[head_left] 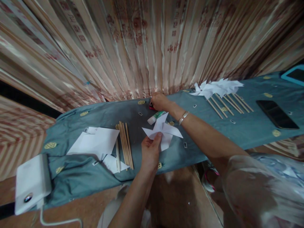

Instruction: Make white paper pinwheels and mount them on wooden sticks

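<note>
My left hand (152, 148) pinches a white paper pinwheel (163, 129) near its centre, thumb on top. The pinwheel's blades spread out above the table, and no stick shows on it. Reaching to the far edge of the table, my right hand (159, 101) has its fingers curled on a small red and dark object (151, 105), mostly hidden by the hand. Between the two hands lies a white and green glue tube (156, 117), just behind the pinwheel.
Wooden sticks (125, 145) and white paper sheets (97, 141) lie on the left. Several pinwheels on sticks (220, 88) overlap at the right, beside a dark phone (277, 114). A white device (33, 183) with a cable stands at the left end. Patterned curtains (142, 47) hang behind the cloth-covered table (190, 152).
</note>
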